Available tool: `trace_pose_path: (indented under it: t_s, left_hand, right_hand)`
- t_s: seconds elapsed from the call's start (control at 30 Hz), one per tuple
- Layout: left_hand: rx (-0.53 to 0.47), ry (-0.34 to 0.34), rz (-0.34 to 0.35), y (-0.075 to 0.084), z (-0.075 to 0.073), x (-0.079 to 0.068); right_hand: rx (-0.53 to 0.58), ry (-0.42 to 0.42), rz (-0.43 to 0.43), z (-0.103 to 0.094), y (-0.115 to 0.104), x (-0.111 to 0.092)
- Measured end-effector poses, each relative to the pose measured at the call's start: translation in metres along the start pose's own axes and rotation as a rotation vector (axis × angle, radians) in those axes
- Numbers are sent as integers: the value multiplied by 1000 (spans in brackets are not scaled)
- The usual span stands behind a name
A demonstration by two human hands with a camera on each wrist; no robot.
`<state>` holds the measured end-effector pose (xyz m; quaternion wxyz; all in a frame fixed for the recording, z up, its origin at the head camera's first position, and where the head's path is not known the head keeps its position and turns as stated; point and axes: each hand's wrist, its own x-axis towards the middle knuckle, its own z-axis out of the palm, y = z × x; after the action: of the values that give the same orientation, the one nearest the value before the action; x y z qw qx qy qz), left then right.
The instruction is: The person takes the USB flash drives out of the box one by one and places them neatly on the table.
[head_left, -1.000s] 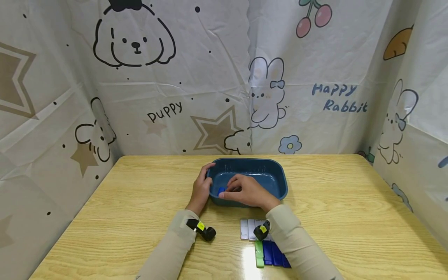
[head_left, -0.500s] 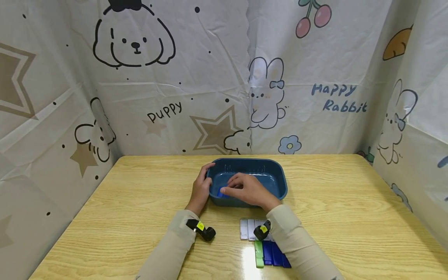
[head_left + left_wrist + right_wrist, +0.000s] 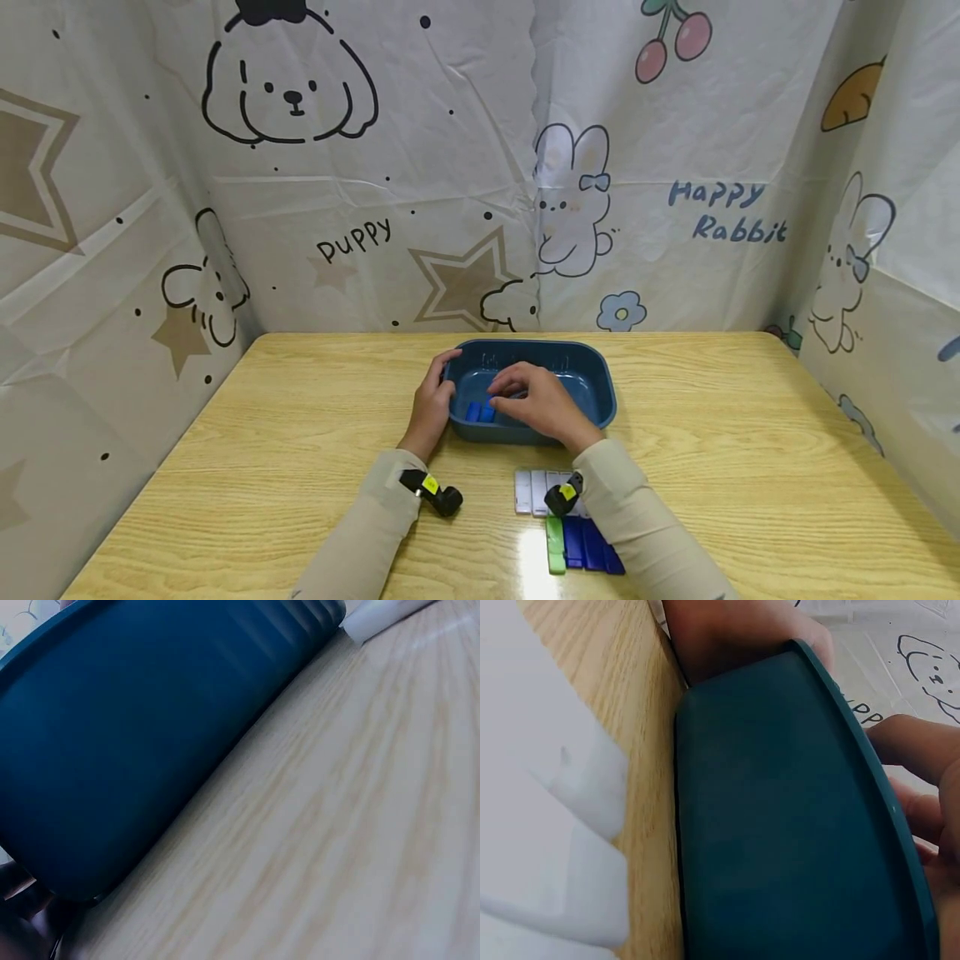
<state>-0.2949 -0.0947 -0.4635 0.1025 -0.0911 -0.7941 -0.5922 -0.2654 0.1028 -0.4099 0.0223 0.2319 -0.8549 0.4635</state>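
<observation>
In the head view, a dark blue plastic bin (image 3: pixel 536 435) stands on the wooden table. My left hand (image 3: pixel 431 412) grips its left end, fingers around the side near the rim. Two small blue blocks (image 3: pixel 473 412) lie side by side in the bin's near left corner. My right hand (image 3: pixel 536 400) reaches over the near rim, thumb and fingertips curled together just right of these blocks. A bit of blue shows at the thumb tip, seemingly another small block in the pinch, mostly hidden. The right wrist view shows the bin's outer wall (image 3: pixel 772 802) and both hands at its rim.
White flat rectangular pieces (image 3: pixel 522 492) lie in a row in front of the bin. Nearer are a green piece (image 3: pixel 555 546) and several dark blue pieces (image 3: pixel 573 543), partly under the right forearm. A printed curtain (image 3: pixel 450 167) hangs behind the table (image 3: pixel 262 467).
My right hand has shifted slightly right and up from the bin's left corner. Two blue blocks now show there, where only part of the blue was visible before. My left hand stays put.
</observation>
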Motion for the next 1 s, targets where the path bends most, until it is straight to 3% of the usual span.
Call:
trace_pose_path:
  t_s: [0.53, 1.0]
  left_hand:
    - [-6, 3, -9, 1, 1, 0]
    - [-6, -1, -17, 0, 1, -1]
  right_hand:
    - [110, 39, 112, -5, 2, -1]
    - [135, 42, 102, -5, 3, -1]
